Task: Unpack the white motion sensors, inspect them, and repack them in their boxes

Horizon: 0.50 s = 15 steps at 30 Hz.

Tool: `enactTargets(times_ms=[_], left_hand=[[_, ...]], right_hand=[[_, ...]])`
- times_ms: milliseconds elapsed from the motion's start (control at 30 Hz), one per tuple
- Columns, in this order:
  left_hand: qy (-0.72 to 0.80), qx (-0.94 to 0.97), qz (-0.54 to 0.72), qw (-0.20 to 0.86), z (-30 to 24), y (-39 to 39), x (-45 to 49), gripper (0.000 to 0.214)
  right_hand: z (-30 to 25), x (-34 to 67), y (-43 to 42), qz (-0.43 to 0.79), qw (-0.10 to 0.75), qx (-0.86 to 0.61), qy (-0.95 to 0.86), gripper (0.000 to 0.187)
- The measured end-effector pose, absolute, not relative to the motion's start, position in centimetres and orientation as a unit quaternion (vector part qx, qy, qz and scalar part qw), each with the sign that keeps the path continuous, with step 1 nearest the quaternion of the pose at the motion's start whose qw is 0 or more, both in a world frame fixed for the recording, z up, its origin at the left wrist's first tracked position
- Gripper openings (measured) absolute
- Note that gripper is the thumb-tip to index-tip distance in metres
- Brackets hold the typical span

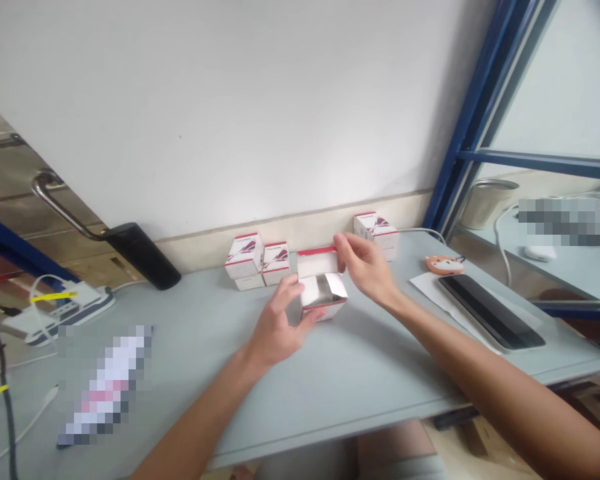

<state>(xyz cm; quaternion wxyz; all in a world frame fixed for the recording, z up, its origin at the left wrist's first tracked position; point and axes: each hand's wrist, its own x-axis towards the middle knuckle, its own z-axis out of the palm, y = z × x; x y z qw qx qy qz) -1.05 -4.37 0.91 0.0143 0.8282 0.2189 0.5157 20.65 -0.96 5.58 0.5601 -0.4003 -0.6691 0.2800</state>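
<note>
A small white cardboard box [325,308] with red edges is held over the middle of the desk, its top flaps raised. My left hand [280,325] grips its left side and front, thumb across the front face. With fingers pinched, my right hand [363,263] holds the right end of the lid flap [317,262], which stands up at the back with a red edge. Part of the inside shows between the flaps, but its contents cannot be made out. Two similar boxes [245,260] stand close behind on the left, and another box [377,233] is behind my right hand.
On the right lie a smartphone [490,312] on white paper and an orange object [445,265]. To the left are a black cylinder [143,255], a power strip [70,310] with cables, and a blurred packet [105,387]. A white panel [240,100] rises behind the desk [345,387].
</note>
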Motion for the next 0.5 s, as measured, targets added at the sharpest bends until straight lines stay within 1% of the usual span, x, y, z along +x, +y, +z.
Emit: enactTargets(times_ms=[33,100,167,200,267,333,367,400,433,467,500], left_hand=[[0.225,0.838,0.497,0.005,1.3,-4.6,-1.1,0.061],[0.269,0.843,0.465,-0.004,2.0,-4.9,-1.4,0.048],[0.324,0.825,0.464,0.008,2.4,-4.6,-1.9,0.036],[0.343,0.808,0.478,0.029,2.5,-4.4,-2.1,0.034],[0.355,0.772,0.518,0.097,2.3,-3.9,-2.4,0.039],[0.348,0.742,0.55,0.161,2.0,-3.5,-2.4,0.046],[0.346,0.733,0.557,0.179,1.7,-3.4,-2.4,0.048],[0.349,0.728,0.56,0.188,1.5,-3.4,-2.3,0.048],[0.356,0.725,0.557,0.192,1.3,-3.4,-2.2,0.047],[0.366,0.725,0.552,0.191,1.2,-3.5,-2.2,0.045],[0.374,0.725,0.547,0.186,1.1,-3.7,-2.1,0.043]], right_hand=[[5.4,20.8,-0.7,0.274,0.549,-0.426,-0.664,0.051],[4.7,21.1,0.0,0.238,0.496,-0.476,-0.687,0.039],[3.5,21.4,0.8,0.159,0.407,-0.5,-0.747,0.027],[2.8,21.5,1.2,0.115,0.357,-0.499,-0.781,0.024],[1.4,21.7,1.8,0.05,0.272,-0.484,-0.83,0.022],[0.5,21.6,2.1,0.02,0.224,-0.475,-0.851,0.016],[0.4,21.6,2.2,0.018,0.217,-0.475,-0.853,0.012],[0.5,21.5,2.2,0.022,0.228,-0.478,-0.848,0.009],[0.8,21.4,2.1,0.031,0.26,-0.482,-0.836,0.008],[1.4,21.3,1.8,0.043,0.314,-0.481,-0.817,0.008],[2.0,21.2,1.4,0.051,0.389,-0.47,-0.791,0.008]])
